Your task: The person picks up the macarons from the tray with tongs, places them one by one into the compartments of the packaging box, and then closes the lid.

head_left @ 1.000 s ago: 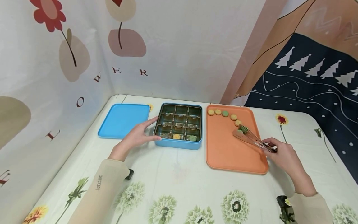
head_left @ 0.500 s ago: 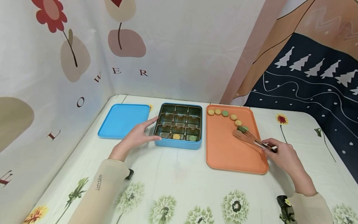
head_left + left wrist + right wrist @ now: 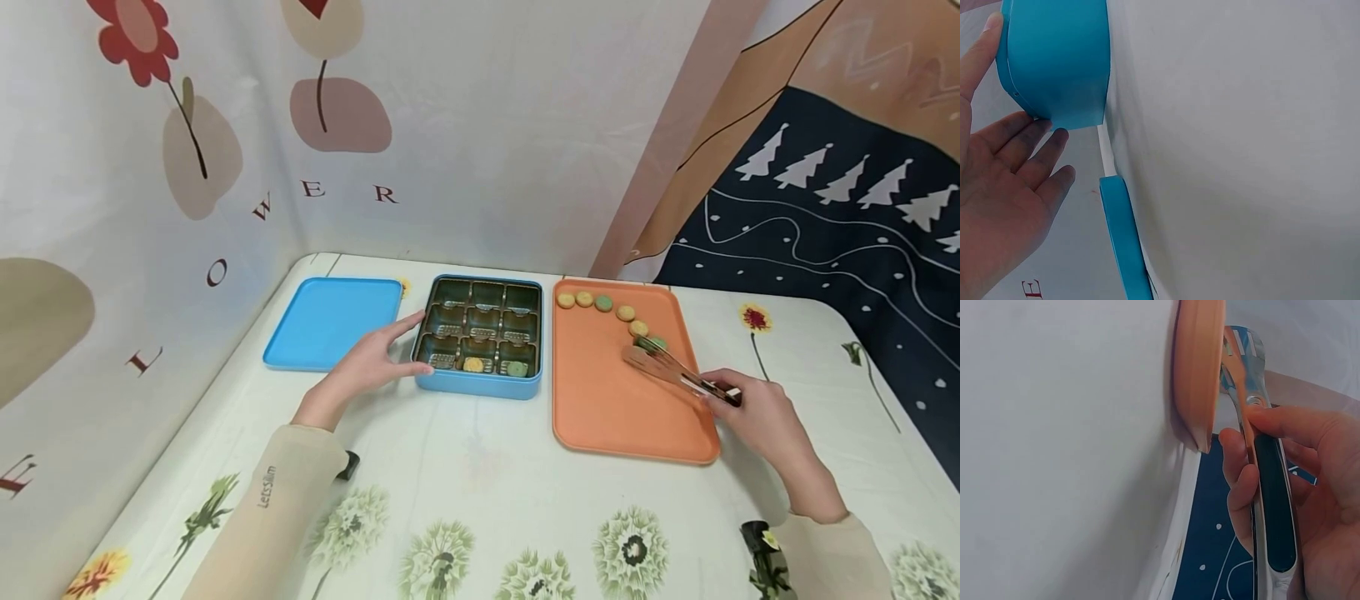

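Observation:
In the head view my left hand (image 3: 375,360) touches the left side of a blue tin (image 3: 480,385), thumb at its near left corner. The left wrist view shows the thumb on the tin's rim and loosely extended fingers against its side. The tin's dark insert has compartments. A yellow cookie (image 3: 473,365) sits in the front middle one, a green cookie (image 3: 517,368) in the front right one. My right hand (image 3: 757,417) holds metal tongs (image 3: 1275,500), tips low over the orange tray (image 3: 622,417). A green cookie (image 3: 658,342) lies at the tips; whether they grip one is unclear.
Yellow and green cookies run in a curved row along the tray's back, including a yellow cookie (image 3: 626,313) near the tongs. A blue lid (image 3: 330,321) lies left of the tin. A flower-printed cloth (image 3: 480,467) covers the table; printed curtains (image 3: 510,142) stand behind.
The tongs' tips have shifted slightly, and the green cookie beside them shows more clearly beyond the upper arm. My left hand and the tin have stayed in place.

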`<state>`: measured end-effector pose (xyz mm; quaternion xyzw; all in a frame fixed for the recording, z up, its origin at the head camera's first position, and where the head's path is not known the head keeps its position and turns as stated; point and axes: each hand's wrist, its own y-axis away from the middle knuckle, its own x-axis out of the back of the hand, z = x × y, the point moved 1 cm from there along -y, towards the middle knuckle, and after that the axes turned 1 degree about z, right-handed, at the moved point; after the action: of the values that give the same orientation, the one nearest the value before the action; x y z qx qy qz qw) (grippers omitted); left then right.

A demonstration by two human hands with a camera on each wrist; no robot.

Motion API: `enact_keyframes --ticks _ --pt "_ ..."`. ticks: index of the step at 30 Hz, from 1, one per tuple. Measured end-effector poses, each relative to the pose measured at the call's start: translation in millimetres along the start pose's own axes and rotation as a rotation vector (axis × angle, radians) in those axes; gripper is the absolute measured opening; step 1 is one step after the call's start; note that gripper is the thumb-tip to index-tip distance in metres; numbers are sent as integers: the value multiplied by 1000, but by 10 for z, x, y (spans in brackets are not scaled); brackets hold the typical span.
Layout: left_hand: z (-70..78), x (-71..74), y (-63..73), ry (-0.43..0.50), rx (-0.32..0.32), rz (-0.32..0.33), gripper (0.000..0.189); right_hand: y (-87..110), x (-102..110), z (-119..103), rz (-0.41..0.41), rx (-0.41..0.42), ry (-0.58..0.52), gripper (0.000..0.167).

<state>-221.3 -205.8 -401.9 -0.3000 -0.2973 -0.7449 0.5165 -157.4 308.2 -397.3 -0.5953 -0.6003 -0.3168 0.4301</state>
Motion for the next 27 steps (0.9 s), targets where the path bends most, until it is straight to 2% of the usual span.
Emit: enact_keyframes --ticks 12,20,27 --pt "-28 -12 -21 12 -10 0 101 -44 13 -112 40 33 10 26" --pt "-43 -8 -29 12 -17 -1 100 -94 -4 -188 38 36 5 25" --pt "-43 -5 -27 4 -17 1 100 -134 -7 -274 54 73 19 22"
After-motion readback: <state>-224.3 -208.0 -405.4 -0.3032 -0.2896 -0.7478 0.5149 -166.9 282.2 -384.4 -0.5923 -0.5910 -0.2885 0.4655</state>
